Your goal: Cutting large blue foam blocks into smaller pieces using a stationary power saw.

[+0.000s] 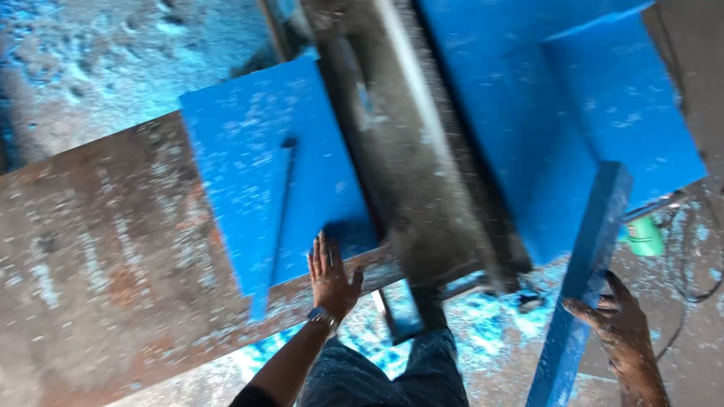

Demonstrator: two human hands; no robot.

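Head view catches the left hand (pixel 331 278) flat, fingers spread, on the near edge of a dusty blue foam slab (pixel 273 170) lying on a rusty steel table (pixel 86 263). At four o'clock the right hand (pixel 616 316) grips a long narrow blue foam strip (pixel 580 297). Beyond, at one o'clock, sit thicker blue foam blocks (pixel 548 114); blue shavings litter the floor (pixel 471 325).

A rusty bench (pixel 86 263) lies open and bare to the left. A flat blue board (pixel 273 166) covers its right end, hard against a grey machine rail (pixel 414 148). Beyond the rail, stacked blue panels (pixel 548 114) and an upright blue plank (pixel 580 297) block the way — between them, only a narrow gap.
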